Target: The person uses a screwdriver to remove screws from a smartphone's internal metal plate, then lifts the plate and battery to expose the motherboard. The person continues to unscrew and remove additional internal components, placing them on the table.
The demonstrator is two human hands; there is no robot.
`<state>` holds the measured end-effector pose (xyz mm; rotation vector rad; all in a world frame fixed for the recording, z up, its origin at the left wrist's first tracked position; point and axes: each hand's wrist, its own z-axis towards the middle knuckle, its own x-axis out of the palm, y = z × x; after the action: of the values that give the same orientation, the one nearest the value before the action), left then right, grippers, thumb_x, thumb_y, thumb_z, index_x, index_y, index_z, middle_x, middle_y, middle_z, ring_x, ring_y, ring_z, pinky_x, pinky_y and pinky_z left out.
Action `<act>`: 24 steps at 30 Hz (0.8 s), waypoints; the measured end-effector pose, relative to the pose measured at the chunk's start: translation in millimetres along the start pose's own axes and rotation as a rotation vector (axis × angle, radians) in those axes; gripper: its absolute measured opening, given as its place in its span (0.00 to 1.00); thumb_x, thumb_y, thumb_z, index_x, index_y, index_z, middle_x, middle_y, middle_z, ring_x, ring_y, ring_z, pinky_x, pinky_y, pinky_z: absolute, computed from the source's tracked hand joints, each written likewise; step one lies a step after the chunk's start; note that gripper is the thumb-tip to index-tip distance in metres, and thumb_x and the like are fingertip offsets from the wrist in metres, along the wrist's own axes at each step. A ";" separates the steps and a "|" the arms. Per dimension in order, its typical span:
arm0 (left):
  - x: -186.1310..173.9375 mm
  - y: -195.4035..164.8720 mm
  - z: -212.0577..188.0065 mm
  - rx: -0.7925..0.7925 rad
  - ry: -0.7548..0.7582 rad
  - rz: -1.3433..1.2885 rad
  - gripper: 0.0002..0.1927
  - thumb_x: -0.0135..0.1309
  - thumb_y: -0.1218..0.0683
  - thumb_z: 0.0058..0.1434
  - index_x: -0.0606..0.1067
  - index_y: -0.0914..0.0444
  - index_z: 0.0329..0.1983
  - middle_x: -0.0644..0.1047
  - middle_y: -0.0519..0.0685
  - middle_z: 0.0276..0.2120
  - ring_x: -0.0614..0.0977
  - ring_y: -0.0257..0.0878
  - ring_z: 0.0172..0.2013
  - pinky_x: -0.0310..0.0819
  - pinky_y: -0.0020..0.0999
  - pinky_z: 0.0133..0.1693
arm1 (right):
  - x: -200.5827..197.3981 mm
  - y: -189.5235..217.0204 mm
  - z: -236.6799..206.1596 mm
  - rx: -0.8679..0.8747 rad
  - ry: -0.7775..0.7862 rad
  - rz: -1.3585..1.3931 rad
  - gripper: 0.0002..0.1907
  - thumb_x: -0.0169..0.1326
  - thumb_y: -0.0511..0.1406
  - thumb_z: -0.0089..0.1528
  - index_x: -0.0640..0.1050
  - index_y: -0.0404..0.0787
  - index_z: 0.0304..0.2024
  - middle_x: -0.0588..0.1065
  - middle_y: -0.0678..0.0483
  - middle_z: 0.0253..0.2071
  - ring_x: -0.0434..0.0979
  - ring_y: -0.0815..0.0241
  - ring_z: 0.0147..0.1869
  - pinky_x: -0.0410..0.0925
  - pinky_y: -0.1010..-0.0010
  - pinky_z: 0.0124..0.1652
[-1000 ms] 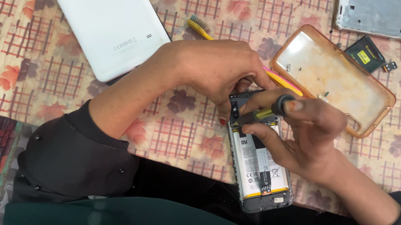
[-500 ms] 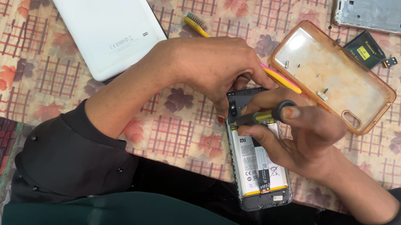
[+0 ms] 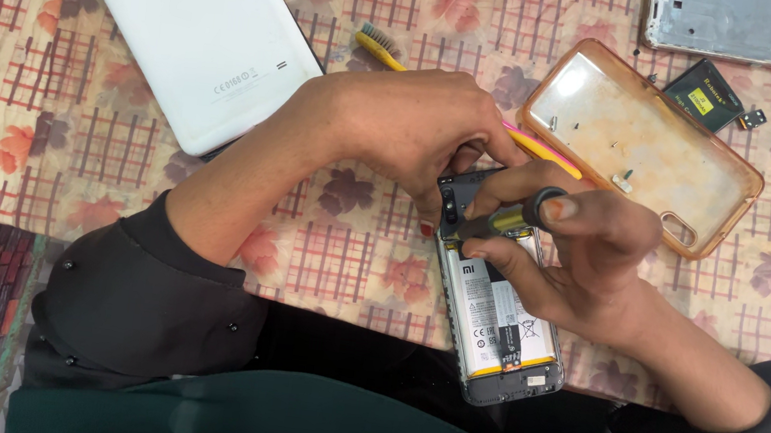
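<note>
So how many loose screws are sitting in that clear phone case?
3 or so: one near the clear phone case left end, one mid-case, one lower centre. More may be too small to see.

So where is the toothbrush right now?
The toothbrush lies on the tablecloth at top centre, between the white tablet and the clear phone case, its handle running under the left hand.

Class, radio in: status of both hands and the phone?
Left hand steadying opened phone. Right hand gripping screwdriver at its top. Toothbrush behind, clear.
</note>
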<state>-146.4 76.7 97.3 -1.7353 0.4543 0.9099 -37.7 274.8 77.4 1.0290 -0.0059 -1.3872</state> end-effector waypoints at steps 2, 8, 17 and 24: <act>0.9 0.3 0.7 -0.013 0.009 0.002 0.32 0.78 0.54 0.29 0.82 0.51 0.42 0.77 0.40 0.20 0.82 0.34 0.24 0.72 0.37 0.26 | 0.4 -0.6 -0.8 0.004 -0.001 -0.005 0.40 0.62 0.22 0.60 0.52 0.50 0.62 0.75 0.41 0.45 0.83 0.52 0.44 0.78 0.65 0.41; 3.9 2.7 4.7 -0.005 -0.009 0.028 0.50 0.80 0.53 0.27 0.76 0.45 0.60 0.76 0.41 0.22 0.80 0.35 0.25 0.73 0.35 0.27 | -1.1 5.8 0.7 0.045 0.095 0.129 0.36 0.53 0.18 0.63 0.51 0.51 0.61 0.75 0.38 0.49 0.83 0.51 0.49 0.80 0.64 0.44; 1.4 -0.2 2.5 -0.010 0.019 0.027 0.53 0.78 0.53 0.28 0.74 0.40 0.63 0.75 0.42 0.21 0.80 0.35 0.23 0.71 0.35 0.24 | -3.0 7.2 0.9 0.026 -0.059 0.247 0.30 0.52 0.20 0.63 0.52 0.48 0.54 0.71 0.41 0.45 0.81 0.49 0.50 0.83 0.59 0.51; 0.6 -1.0 2.6 -0.020 0.020 0.058 0.43 0.79 0.52 0.30 0.79 0.48 0.55 0.76 0.39 0.22 0.80 0.34 0.24 0.72 0.35 0.25 | -3.8 8.2 3.1 0.111 -0.115 0.390 0.30 0.54 0.20 0.63 0.54 0.49 0.55 0.72 0.41 0.45 0.81 0.50 0.50 0.83 0.60 0.52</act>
<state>-146.3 79.6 97.1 -1.7589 0.5131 0.9419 -34.0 274.7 86.2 0.9772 -0.3540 -1.0952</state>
